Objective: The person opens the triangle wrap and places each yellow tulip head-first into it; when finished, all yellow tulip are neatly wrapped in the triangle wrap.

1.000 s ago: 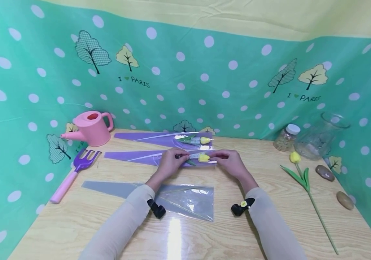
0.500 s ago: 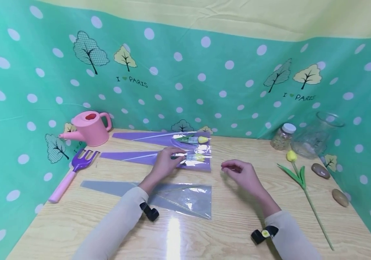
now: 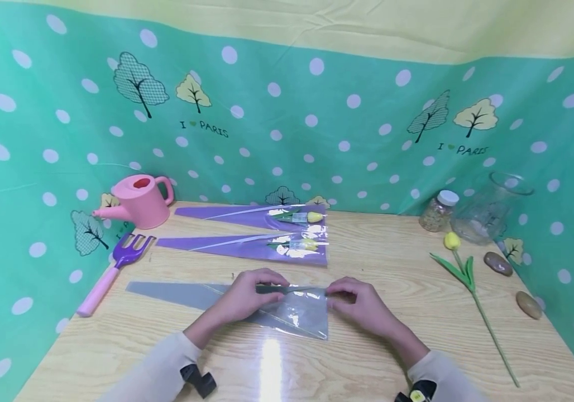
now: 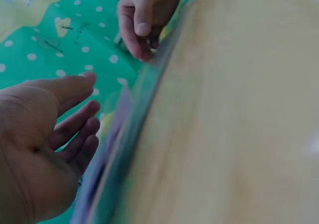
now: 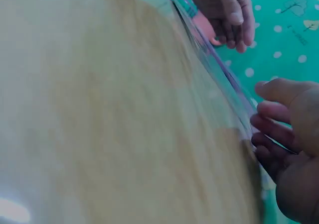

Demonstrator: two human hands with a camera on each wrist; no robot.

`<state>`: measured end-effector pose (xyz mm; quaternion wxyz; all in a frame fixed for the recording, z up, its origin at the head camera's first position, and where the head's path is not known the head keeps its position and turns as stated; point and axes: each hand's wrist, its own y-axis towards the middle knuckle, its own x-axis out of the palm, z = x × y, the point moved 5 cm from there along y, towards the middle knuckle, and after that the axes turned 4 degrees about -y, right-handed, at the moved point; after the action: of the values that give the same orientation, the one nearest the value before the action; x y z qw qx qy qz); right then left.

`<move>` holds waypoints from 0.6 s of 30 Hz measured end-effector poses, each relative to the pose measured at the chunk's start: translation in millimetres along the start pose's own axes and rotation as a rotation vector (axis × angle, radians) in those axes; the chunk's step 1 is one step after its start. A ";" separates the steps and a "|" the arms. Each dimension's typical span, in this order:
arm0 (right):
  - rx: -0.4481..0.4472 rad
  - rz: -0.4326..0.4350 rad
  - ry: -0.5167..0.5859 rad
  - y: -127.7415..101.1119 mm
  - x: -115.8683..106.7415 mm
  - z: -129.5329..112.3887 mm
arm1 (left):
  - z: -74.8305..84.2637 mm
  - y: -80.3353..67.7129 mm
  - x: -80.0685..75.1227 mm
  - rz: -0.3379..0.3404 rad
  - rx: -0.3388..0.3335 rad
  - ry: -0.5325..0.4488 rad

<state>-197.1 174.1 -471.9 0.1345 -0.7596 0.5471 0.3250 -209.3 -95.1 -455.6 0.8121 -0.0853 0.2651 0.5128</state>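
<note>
A clear cone-shaped sleeve (image 3: 247, 306) with a grey pointed end lies flat near the table's front. My left hand (image 3: 252, 289) rests its fingertips on the sleeve's upper edge near the middle; in the left wrist view its fingers (image 4: 75, 129) are loosely spread and hold nothing. My right hand (image 3: 349, 298) touches the sleeve's wide right end with loosely curled fingers (image 5: 269, 134). Behind lie two purple sleeves, the nearer (image 3: 237, 248) and the farther (image 3: 247, 216), each with a yellow tulip inside.
A loose yellow tulip (image 3: 468, 279) lies at the right, near two stones (image 3: 499, 263), a jar (image 3: 439, 211) and a glass vase (image 3: 493, 209). At the left stand a pink watering can (image 3: 138, 200) and a purple fork (image 3: 116, 262).
Both hands let go of the nearer purple sleeve with its tulip and came forward to the clear sleeve. The right hand left first, then the left.
</note>
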 end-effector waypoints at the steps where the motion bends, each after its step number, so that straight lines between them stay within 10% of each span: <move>1: -0.002 -0.003 -0.028 -0.6 2.7 -0.6 | -2.5 -2.8 1.8 -0.016 0.001 -0.003; 18: -0.093 0.042 -0.243 5.3 10.5 -5.9 | -14.0 4.9 17.3 0.068 -0.006 0.020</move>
<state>-198.0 161.1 -473.4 0.1575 -0.7085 0.5269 0.4423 -212.6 -85.0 -475.7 0.7913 -0.0836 0.2745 0.5399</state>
